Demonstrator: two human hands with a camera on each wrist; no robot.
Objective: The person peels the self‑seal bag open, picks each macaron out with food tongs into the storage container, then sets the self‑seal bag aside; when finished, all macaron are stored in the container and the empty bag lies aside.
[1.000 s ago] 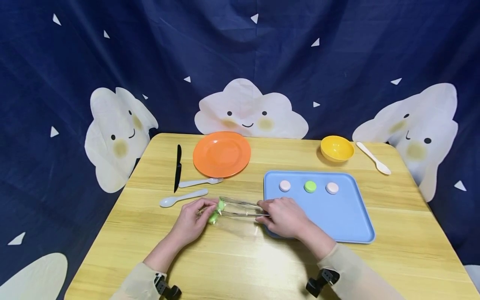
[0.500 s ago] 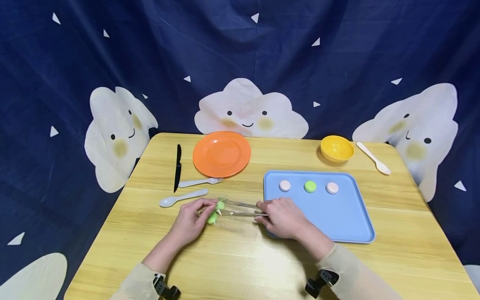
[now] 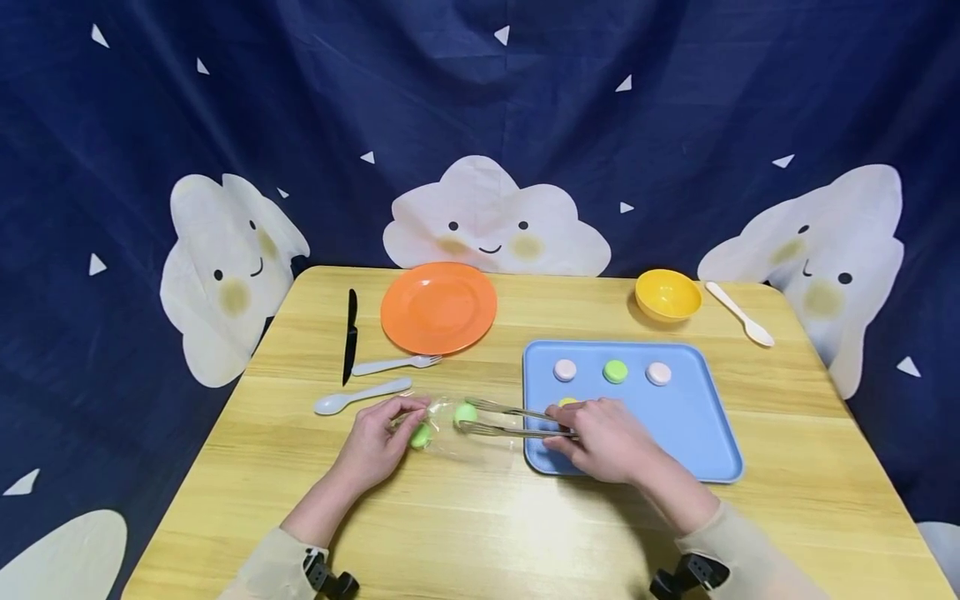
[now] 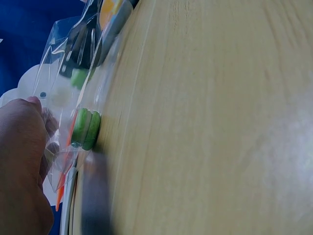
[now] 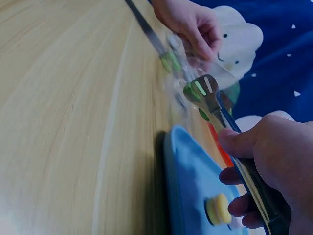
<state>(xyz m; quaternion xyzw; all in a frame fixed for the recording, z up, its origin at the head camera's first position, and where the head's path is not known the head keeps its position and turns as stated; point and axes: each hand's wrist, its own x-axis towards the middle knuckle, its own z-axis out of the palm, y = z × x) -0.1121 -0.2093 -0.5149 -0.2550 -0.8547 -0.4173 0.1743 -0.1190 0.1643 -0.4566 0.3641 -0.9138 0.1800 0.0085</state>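
Note:
My left hand pinches the edge of a clear plastic bag just above the table. One green macaron lies inside the bag near those fingers. My right hand grips metal tongs with slotted tips. Between the tong tips, at the bag, is a second green macaron; how firmly it is clamped I cannot tell. Under the right hand is a blue tray. On it lie a yellow macaron, partly hidden by the hand in the head view, and a row with pink macarons and a green macaron.
Left of the tray are an orange plate, a black knife, a light fork and a light spoon. At the back right stand a yellow bowl and a white spoon. Wooden table extends in front.
My right hand and the tongs have moved right, away from the left hand. The green macaron at the tips has shifted right too. A yellow macaron now shows on the tray.

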